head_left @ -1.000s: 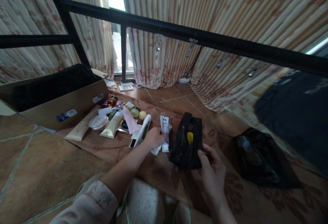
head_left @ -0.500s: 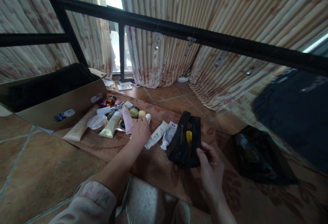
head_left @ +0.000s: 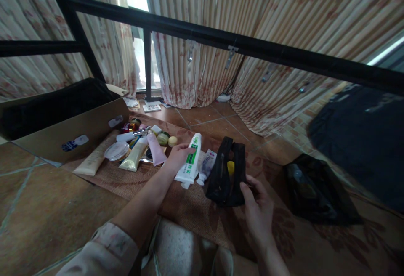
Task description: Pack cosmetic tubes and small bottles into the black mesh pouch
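Your left hand [head_left: 177, 158] now grips the white tube [head_left: 188, 167], off the left pile [head_left: 137, 154] and nearer the black bag [head_left: 220, 177] your right hand [head_left: 258, 202] pinches.

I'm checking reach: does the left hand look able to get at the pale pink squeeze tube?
Probably not freely: the left hand holds a white squeeze tube with green print, though the pink tube lies mostly uncovered close by.

your tube [head_left: 188, 169]: smooth, glossy plastic. your pouch [head_left: 217, 182]: matt cloth. your mat [head_left: 195, 213]: coarse weave. box [head_left: 96, 131]: matt cardboard.
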Available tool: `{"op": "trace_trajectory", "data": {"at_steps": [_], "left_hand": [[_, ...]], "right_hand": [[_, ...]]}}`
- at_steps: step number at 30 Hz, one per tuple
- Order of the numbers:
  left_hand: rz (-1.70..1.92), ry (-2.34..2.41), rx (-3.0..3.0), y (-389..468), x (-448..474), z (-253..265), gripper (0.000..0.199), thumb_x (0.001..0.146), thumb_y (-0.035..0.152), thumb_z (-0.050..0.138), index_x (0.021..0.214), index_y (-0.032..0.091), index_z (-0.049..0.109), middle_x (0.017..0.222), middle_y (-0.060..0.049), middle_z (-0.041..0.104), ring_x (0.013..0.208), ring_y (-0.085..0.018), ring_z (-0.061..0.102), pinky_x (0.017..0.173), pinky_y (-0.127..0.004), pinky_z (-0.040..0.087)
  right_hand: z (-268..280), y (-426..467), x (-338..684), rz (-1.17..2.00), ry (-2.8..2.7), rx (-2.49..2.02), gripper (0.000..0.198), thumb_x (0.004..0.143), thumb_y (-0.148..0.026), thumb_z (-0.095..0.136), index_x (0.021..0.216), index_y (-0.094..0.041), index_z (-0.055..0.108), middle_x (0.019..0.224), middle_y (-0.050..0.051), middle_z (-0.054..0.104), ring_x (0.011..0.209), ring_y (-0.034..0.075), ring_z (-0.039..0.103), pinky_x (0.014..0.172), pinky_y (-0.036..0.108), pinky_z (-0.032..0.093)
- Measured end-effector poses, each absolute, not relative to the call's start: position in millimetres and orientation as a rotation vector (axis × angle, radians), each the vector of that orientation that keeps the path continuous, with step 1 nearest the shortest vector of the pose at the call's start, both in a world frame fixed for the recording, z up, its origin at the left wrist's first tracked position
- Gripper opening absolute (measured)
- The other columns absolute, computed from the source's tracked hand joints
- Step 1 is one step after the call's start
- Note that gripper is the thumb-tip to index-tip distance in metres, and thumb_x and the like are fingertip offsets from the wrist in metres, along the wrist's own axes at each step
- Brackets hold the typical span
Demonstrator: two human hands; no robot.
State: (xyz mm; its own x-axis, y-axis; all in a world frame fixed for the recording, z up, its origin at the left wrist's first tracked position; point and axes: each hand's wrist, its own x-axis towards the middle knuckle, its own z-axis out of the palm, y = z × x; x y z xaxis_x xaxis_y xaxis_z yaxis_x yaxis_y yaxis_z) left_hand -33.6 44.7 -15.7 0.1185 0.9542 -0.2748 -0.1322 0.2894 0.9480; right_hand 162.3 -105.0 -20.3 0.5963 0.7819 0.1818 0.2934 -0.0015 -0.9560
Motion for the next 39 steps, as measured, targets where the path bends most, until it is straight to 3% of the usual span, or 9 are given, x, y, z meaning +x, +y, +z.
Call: {"op": "trace_trajectory", "data": {"at_steps": [7, 39], "left_hand": [[0.839, 0.878, 0.76, 27, -16, -15, 0.018, 0.062, 0.027, 0.065, 0.071, 0.012, 0.063, 0.053, -0.003, 0.06, 0.042, -0.015, 0.053, 0.042, -0.024, 0.037], [0.86, 0.717, 0.696, 12, 5, -9, 0.024, 0.059, 0.023, 0.059, 0.08, 0.012, 0.064, 0.063, -0.003, 0.064, 0.051, -0.013, 0.058, 0.05, -0.023, 0.043]], "right_hand": [[-21, -105, 162, 0.501, -0.904, -1.596, 0.04, 0.078, -0.044, 0.065, 0.107, -0.017, 0.067, 0.097, 0.008, 0.073, 0.084, 0.021, 0.067, 0.072, 0.031, 0.052], [-19, -105, 161, 0.508, -0.908, -1.618, 0.044, 0.077, -0.047, 0.064, 0.108, -0.017, 0.068, 0.096, 0.008, 0.074, 0.084, 0.022, 0.067, 0.075, 0.033, 0.05]]}}
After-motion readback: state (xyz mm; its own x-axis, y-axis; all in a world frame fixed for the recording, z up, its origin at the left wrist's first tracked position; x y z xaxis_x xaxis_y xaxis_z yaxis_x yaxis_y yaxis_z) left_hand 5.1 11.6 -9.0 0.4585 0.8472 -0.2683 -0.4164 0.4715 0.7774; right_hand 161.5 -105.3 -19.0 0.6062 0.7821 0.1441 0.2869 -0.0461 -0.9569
